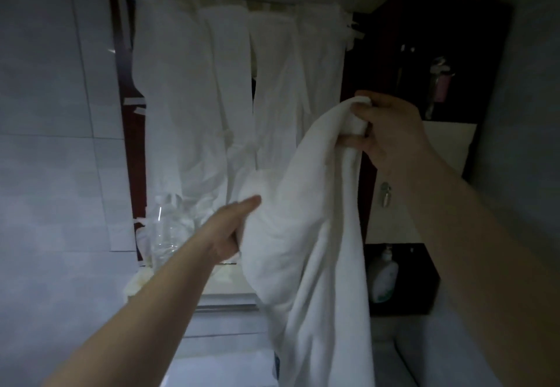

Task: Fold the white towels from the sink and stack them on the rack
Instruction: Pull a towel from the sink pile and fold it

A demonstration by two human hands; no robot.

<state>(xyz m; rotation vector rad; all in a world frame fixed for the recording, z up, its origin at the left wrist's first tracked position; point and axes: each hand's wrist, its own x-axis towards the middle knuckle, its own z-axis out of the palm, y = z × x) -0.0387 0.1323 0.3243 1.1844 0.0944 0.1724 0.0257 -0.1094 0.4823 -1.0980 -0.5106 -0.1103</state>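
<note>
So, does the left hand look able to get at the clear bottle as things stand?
Probably yes for reach: the bottle seems to sit just beyond the left hand, with nothing between them. But that hand grips the towel, so it would need to let go first.

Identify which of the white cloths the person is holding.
The front towel, gripped by the left hand and right hand; the other cloths hang behind it.

Both your bare arms reach out in front of you. Your right hand (391,132) is up high, its fingers curled tight round a bunched corner of the white towel (306,235). Your left hand (228,229) is lower, thumb on top, pinching the towel's side.
</note>
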